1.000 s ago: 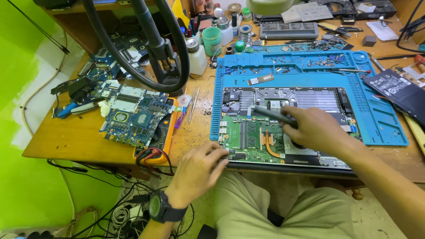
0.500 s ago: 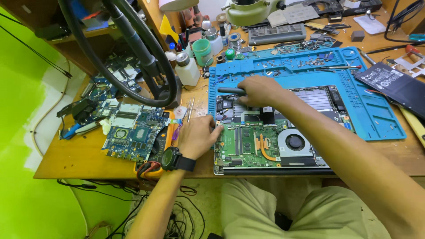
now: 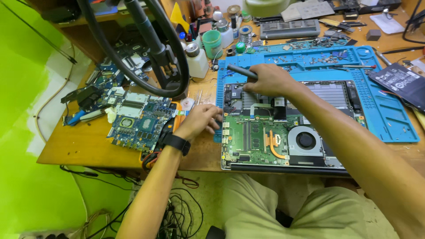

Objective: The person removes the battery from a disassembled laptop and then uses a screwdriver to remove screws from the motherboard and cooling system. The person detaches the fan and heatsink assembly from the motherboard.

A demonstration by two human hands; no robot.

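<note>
Your right hand clenched a grey screwdriver over the open laptop. Your left hand, loose, touched its left edge on the blue mat. A loose circuit board lay nearby.

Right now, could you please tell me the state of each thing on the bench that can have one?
Laptop: bottom cover off, green board and fan exposed.
Screwdriver: gripped in the right hand, over the laptop's upper left corner.
Left hand: empty, resting at the laptop's left edge.
White bottle: upright, capped.
Loose circuit board: lying flat, out of any case.
</note>
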